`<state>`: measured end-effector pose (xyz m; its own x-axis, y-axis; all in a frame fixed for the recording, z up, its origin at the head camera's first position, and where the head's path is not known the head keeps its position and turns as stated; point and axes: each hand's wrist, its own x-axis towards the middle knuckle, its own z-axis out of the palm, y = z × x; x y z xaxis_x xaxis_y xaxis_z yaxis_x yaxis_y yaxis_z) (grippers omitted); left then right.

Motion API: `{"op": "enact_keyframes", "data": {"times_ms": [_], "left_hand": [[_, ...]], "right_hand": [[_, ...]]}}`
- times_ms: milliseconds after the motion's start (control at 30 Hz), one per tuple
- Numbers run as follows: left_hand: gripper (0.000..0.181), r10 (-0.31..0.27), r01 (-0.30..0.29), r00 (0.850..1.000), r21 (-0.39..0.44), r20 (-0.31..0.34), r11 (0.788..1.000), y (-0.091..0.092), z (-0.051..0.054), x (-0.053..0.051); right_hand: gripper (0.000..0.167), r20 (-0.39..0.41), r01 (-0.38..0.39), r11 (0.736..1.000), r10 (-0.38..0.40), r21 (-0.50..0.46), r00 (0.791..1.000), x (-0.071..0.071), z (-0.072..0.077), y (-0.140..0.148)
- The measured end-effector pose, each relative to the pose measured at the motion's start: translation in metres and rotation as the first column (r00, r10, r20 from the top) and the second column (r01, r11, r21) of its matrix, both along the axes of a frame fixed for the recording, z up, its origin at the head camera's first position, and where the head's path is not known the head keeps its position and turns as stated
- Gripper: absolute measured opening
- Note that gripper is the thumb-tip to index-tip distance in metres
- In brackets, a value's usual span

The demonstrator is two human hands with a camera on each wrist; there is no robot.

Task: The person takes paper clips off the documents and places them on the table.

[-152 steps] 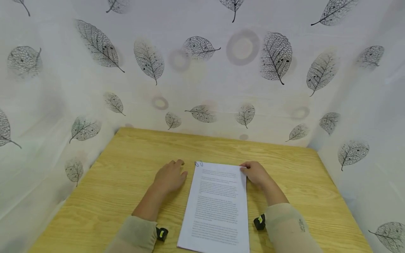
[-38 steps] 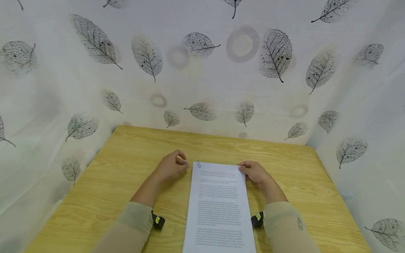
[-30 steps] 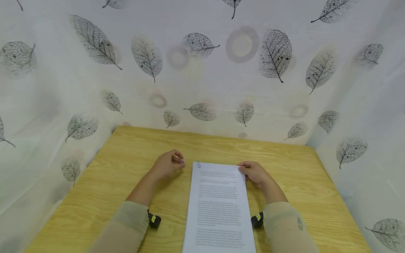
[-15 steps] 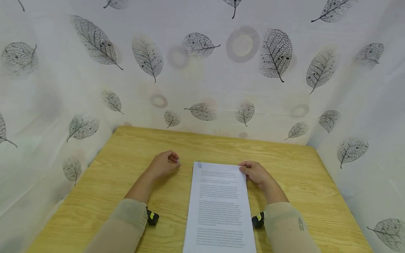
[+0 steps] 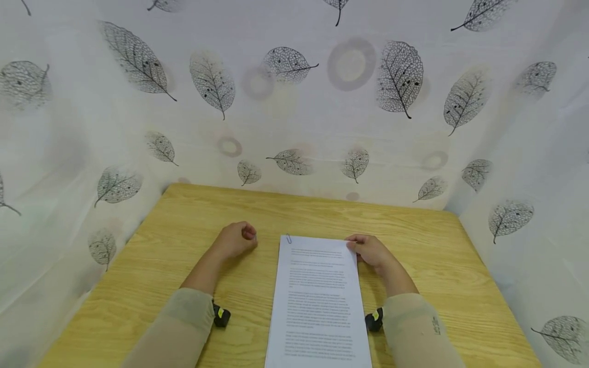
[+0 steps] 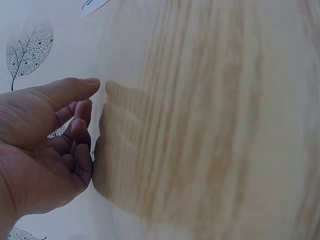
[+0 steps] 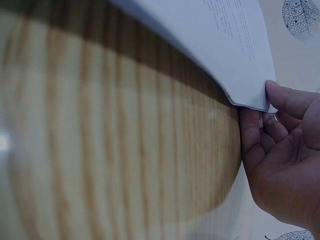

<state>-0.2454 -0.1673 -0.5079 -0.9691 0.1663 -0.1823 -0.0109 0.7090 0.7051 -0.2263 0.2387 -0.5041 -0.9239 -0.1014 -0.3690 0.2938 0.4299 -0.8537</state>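
So the paper stack (image 5: 317,306) lies flat on the wooden table (image 5: 428,250), printed side up, and everything else sits around it. A paperclip (image 5: 289,238) is on its far left corner. The right hand (image 5: 372,251) is pinching its far right corner, thumb on top, fingers underneath. The left hand (image 5: 233,241) is off to its left, not touching it, fingers loosely curled with nothing visible in them. The leaf-print sheet (image 5: 313,117) hangs beyond it.

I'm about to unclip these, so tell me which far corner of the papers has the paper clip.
The far left corner of the papers: the paper clip is there; the far right corner shows none.
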Motion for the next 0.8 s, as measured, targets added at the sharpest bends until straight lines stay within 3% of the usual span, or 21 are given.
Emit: {"op": "enact_keyframes", "data": {"times_ms": [233,800], "left_hand": [[0.024,-0.023,0.023,1.0,-0.02,0.015,1.0,-0.001,-0.0003,-0.0025],[0.026,0.034,-0.034,0.997,0.009,0.074,0.999,-0.0021,0.001,-0.0045]], "right_hand": [[0.025,-0.002,-0.009,1.0,0.009,-0.007,1.0,-0.0001,0.0006,0.0009],[0.026,0.008,0.01,1.0,-0.01,-0.008,1.0,0.0,-0.0008,0.0005]]}}
